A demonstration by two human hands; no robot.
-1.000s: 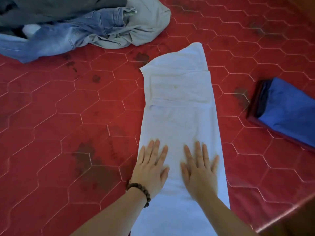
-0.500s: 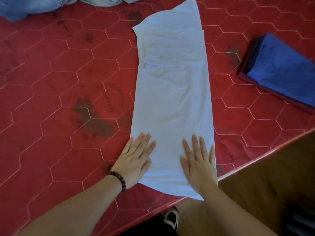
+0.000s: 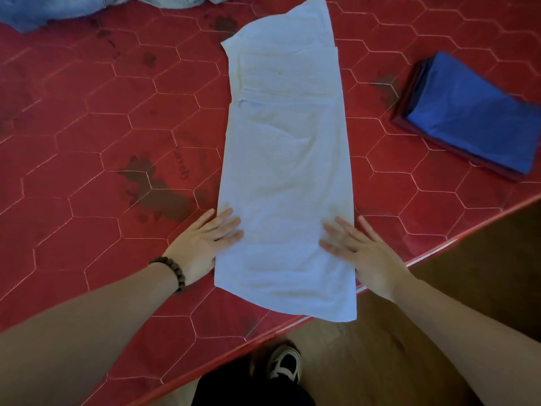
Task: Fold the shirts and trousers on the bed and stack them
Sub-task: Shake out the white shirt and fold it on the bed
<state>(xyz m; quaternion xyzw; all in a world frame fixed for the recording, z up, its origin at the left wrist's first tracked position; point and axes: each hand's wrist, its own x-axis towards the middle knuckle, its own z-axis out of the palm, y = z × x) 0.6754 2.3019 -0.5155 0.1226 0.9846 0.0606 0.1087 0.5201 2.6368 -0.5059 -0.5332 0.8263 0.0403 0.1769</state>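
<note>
White shirt (image 3: 285, 171), folded into a long strip, lies on the red hexagon-quilted bed (image 3: 87, 136), its near end overhanging the edge above a brown floor (image 3: 439, 332). Left hand (image 3: 202, 244) and right hand (image 3: 363, 250) rest flat at its side edges, fingers spread. Folded blue clothes (image 3: 474, 112) lie right. Since half a second ago, the hands have slid outward.

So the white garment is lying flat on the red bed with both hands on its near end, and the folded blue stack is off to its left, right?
Not quite. The head view shows the folded blue stack on the right of the white garment, not the left. The rest holds: left hand and right hand rest on its near end.
</note>
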